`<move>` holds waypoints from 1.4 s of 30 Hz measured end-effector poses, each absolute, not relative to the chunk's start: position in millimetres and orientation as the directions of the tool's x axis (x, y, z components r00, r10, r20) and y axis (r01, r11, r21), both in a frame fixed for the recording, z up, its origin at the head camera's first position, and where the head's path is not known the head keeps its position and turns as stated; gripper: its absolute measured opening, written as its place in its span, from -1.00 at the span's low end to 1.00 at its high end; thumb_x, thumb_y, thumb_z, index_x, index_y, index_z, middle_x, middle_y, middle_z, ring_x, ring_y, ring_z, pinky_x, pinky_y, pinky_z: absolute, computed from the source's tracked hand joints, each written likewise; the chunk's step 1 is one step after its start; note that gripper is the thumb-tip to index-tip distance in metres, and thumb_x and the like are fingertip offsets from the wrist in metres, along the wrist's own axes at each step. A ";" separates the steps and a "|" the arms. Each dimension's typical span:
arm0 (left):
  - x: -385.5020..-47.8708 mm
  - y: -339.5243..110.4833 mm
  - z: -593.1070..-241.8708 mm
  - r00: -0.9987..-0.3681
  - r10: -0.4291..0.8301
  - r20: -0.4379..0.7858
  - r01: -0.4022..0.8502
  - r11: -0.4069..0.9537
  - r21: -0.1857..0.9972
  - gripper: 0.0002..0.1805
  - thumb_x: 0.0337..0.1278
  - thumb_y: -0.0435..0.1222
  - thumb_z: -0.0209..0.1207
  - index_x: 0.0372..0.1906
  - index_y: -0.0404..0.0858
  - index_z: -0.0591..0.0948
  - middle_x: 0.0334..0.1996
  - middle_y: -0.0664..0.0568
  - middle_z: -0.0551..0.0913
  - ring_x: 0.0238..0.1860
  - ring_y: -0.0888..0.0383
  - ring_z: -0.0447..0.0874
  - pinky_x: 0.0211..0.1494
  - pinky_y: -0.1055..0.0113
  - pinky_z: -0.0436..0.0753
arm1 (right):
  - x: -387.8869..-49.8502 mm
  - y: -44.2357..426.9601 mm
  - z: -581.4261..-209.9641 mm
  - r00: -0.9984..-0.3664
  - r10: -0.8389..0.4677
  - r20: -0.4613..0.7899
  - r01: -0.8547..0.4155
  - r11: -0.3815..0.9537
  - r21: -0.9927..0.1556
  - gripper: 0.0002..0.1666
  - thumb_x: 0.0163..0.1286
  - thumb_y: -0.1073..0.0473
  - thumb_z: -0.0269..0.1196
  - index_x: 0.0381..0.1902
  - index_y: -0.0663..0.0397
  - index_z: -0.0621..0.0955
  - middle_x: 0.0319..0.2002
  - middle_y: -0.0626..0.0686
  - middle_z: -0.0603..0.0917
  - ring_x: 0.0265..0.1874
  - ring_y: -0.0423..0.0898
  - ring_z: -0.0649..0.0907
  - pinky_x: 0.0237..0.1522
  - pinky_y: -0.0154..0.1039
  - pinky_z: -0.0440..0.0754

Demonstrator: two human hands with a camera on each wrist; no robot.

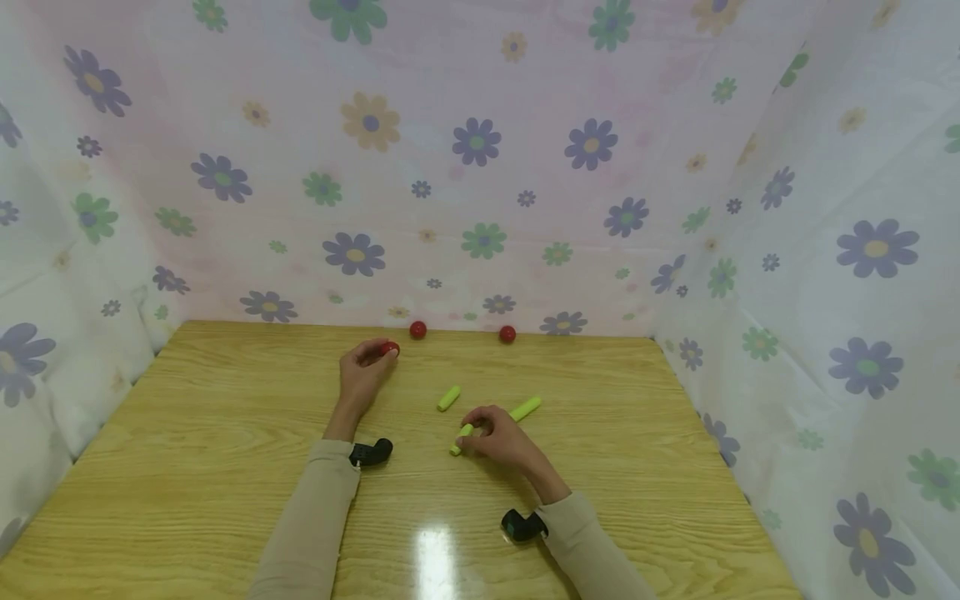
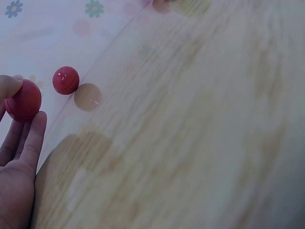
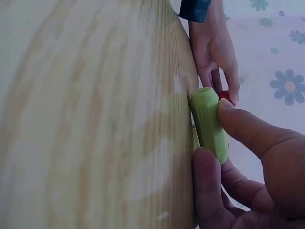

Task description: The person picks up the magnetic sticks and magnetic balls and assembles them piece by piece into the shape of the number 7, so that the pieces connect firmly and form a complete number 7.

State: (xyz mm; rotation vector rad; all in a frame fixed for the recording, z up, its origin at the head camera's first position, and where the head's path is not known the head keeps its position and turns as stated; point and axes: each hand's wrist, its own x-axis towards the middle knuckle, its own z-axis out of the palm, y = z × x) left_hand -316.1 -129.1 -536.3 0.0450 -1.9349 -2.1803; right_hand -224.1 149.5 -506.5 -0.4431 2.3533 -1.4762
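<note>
My left hand (image 1: pixel 362 379) grips a glossy red ball (image 1: pixel 389 349) near the table's back edge. In the left wrist view thumb and fingers hold that ball from opposite sides. A second red ball (image 1: pixel 417 330) sits just right of it, and a third red ball (image 1: pixel 507 334) lies farther right. My right hand (image 1: pixel 498 437) pinches a short yellow-green stick (image 3: pixel 209 124) with flat facets between thumb and fingers, low over the table. Another short yellow-green stick (image 1: pixel 448 398) lies behind that hand. A longer-looking yellow-green piece (image 1: pixel 527 407) shows beyond the knuckles, its near end hidden.
The wood-grain table (image 1: pixel 187 467) ends at the back and sides against a flower-printed curtain (image 1: pixel 420 158). A black wrist device (image 1: pixel 372 452) juts from the left cuff, another black device (image 1: pixel 522 526) from the right cuff.
</note>
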 end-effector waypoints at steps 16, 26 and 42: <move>-308.3 -125.9 -526.1 -0.977 -0.169 0.128 0.145 -0.092 0.985 -0.57 0.27 -0.34 0.36 0.17 -0.47 0.62 0.08 -0.24 0.64 -0.09 0.29 0.64 -0.05 0.53 0.64 | -223.2 153.5 -508.1 -0.909 -0.414 -0.041 -0.186 0.494 -0.849 -0.76 0.31 0.21 0.45 -0.09 0.17 0.74 -0.06 0.15 0.61 -0.33 -0.13 0.51 -0.29 -0.31 0.52; -314.8 -125.9 -536.8 -0.971 -0.192 0.143 0.157 -0.064 0.985 -0.55 0.29 -0.28 0.36 0.17 -0.47 0.62 0.11 -0.31 0.62 -0.04 0.22 0.64 -0.04 0.55 0.64 | -225.0 157.7 -514.1 -0.895 -0.442 -0.052 -0.152 0.412 -0.898 -0.75 0.42 0.22 0.35 0.01 0.20 0.70 -0.16 0.10 0.71 -0.39 -0.19 0.66 -0.35 -0.35 0.65; -311.5 -125.9 -536.0 -0.983 -0.142 0.116 0.124 -0.049 0.991 -0.57 0.26 -0.19 0.38 0.11 -0.39 0.67 0.02 -0.16 0.68 -0.13 0.25 0.69 -0.03 0.43 0.72 | -223.7 157.9 -514.8 -0.895 -0.438 -0.084 -0.046 0.278 -0.960 -0.63 0.49 0.29 0.26 0.18 0.36 0.61 -0.23 0.22 0.69 -0.39 -0.15 0.70 -0.27 -0.23 0.77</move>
